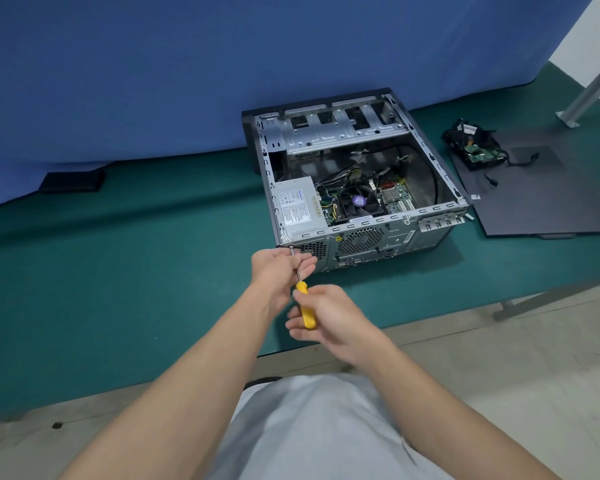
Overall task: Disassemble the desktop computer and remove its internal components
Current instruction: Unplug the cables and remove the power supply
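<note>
Desktop computer [343, 133] lies open; one screwdriver [306, 308], two hands: left hand [277, 271] pinches shaft, right hand [331, 318] grips handle.

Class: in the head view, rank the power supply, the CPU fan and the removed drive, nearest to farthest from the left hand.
From the left hand, at the near left corner of the case:
1. Power supply: just behind the hand, in the left side of the case.
2. CPU fan: mid-case, further right.
3. Drive: outside the case, far right, by the black panel.
</note>
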### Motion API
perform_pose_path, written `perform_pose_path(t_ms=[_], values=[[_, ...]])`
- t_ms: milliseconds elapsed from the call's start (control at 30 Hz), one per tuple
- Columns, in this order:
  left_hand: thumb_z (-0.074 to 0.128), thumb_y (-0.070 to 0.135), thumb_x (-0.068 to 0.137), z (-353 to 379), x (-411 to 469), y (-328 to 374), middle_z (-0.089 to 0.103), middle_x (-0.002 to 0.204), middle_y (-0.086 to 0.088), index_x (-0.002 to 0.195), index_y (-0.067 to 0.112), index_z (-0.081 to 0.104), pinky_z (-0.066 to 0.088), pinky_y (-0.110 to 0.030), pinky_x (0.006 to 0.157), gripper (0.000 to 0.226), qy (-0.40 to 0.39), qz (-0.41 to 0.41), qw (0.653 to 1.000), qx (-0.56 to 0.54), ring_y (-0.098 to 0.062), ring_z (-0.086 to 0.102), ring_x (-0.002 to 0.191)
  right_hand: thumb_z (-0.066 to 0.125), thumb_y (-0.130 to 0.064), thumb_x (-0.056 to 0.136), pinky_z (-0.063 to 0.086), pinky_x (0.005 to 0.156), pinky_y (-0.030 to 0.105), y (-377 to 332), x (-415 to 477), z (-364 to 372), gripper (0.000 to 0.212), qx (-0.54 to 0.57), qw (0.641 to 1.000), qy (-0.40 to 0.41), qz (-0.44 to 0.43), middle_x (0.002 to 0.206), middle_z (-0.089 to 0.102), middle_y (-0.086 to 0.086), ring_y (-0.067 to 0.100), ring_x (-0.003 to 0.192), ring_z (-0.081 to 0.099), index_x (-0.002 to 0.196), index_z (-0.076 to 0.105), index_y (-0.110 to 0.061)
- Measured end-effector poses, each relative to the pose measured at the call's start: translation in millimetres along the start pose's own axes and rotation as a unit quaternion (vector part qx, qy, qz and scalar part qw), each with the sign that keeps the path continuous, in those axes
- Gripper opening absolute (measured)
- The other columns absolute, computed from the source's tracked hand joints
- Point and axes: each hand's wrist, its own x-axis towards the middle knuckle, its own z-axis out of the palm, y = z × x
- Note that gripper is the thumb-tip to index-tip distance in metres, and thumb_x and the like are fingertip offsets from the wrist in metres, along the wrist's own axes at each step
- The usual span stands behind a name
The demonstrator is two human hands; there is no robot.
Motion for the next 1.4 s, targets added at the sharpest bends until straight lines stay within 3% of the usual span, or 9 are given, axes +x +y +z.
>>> perform_pose_path(t_ms=[133, 233, 333, 467, 600, 800, 1000, 1233, 1400], values=[[0.041, -0.018, 0.093, -3.3, -0.5, 4.3, 0.065, 0.085, -0.028, 0.099, -0.013, 0.052, 0.059, -0.027, 0.057, 0.013, -0.03, -0.033, 0.997, -0.06, -0.031, 0.07, 0.07, 0.045, -0.009, 0.099, 0.053, 0.051, 0.026, -2.8, -8.5, -9.6, 0.018, 0.214, 0.969, -0.104, 0.066, 0.075, 0.062, 0.02, 0.023, 0.058, 0.063, 0.095, 0.058, 0.003], [0.057, -0.018, 0.086, -3.5, -2.3, 2.1, 0.067, 0.083, -0.023, 0.087, -0.005, 0.056, 0.059, -0.026, 0.058, 0.013, 0.012, 0.0, 1.0, -0.001, -0.028, 0.071, 0.069, 0.049, -0.007, 0.097, 0.05, 0.046, 0.023, 5.6, -4.5, 2.1, 0.008, -0.086, 0.994, 0.055, -0.039, 0.073, 0.061, 0.013, 0.018, 0.051, 0.064, 0.091, 0.051, -0.003], [0.061, -0.017, 0.084, 0.1, -2.0, -1.7, 0.067, 0.084, -0.02, 0.083, 0.004, 0.054, 0.057, -0.024, 0.057, 0.022, 0.063, 0.04, 0.995, 0.073, -0.024, 0.071, 0.069, 0.055, -0.014, 0.092, 0.05, 0.044, 0.023, 11.3, 0.9, 4.8, 0.006, -0.319, 0.926, 0.17, -0.11, 0.076, 0.067, 0.01, 0.012, 0.048, 0.066, 0.093, 0.05, -0.011], [0.044, -0.017, 0.093, 6.5, -2.1, 0.1, 0.065, 0.08, -0.021, 0.082, -0.001, 0.051, 0.057, -0.024, 0.051, 0.02, 0.059, 0.021, 0.997, 0.036, -0.025, 0.069, 0.065, 0.055, -0.013, 0.095, 0.051, 0.049, 0.026, 3.1, -3.3, -7.9, 0.01, 0.024, 1.0, 0.007, 0.001, 0.073, 0.062, 0.013, 0.022, 0.057, 0.065, 0.097, 0.054, -0.003], [0.04, -0.019, 0.093, 0.1, -2.3, 4.9, 0.065, 0.089, -0.028, 0.099, -0.011, 0.052, 0.06, -0.03, 0.06, 0.016, -0.013, -0.027, 0.999, -0.037, -0.032, 0.069, 0.075, 0.046, -0.002, 0.097, 0.051, 0.047, 0.023, -0.2, -9.2, -15.2, 0.012, 0.221, 0.972, -0.066, 0.039, 0.074, 0.063, 0.018, 0.022, 0.056, 0.063, 0.1, 0.055, 0.005], [0.06, -0.018, 0.084, 2.4, -0.3, -1.4, 0.068, 0.078, -0.019, 0.09, -0.002, 0.056, 0.058, -0.027, 0.059, 0.017, 0.083, 0.041, 0.994, 0.058, -0.026, 0.072, 0.069, 0.051, -0.007, 0.091, 0.054, 0.053, 0.029, 16.9, -0.1, 15.5, 0.009, -0.253, 0.954, 0.119, -0.11, 0.065, 0.067, 0.01, 0.022, 0.05, 0.066, 0.099, 0.046, -0.007], [0.041, -0.019, 0.093, 3.9, -0.7, 3.7, 0.064, 0.079, -0.026, 0.085, -0.009, 0.052, 0.058, -0.027, 0.052, 0.016, 0.015, -0.01, 0.999, -0.049, -0.033, 0.068, 0.071, 0.045, -0.007, 0.098, 0.05, 0.05, 0.026, 2.8, -7.2, -3.5, 0.02, 0.209, 0.973, -0.09, 0.041, 0.071, 0.061, 0.018, 0.021, 0.057, 0.06, 0.087, 0.058, 0.003], [0.057, -0.016, 0.087, 2.1, 0.0, -1.3, 0.067, 0.078, -0.021, 0.089, -0.006, 0.058, 0.058, -0.025, 0.055, 0.01, 0.069, 0.03, 0.997, -0.001, -0.024, 0.071, 0.063, 0.054, -0.007, 0.091, 0.041, 0.042, 0.021, 13.4, 0.3, 13.0, 0.004, -0.237, 0.951, 0.178, -0.088, 0.065, 0.063, 0.009, 0.013, 0.042, 0.056, 0.088, 0.053, -0.009], [0.047, -0.017, 0.092, 0.0, 0.3, -0.1, 0.066, 0.084, -0.025, 0.096, -0.006, 0.054, 0.061, -0.031, 0.066, 0.013, 0.048, 0.022, 0.998, -0.024, -0.03, 0.071, 0.074, 0.047, -0.014, 0.099, 0.041, 0.048, 0.024, -0.5, -4.8, 5.0, 0.018, 0.134, 0.99, 0.025, 0.019, 0.07, 0.055, 0.013, 0.017, 0.055, 0.051, 0.093, 0.055, 0.001]])
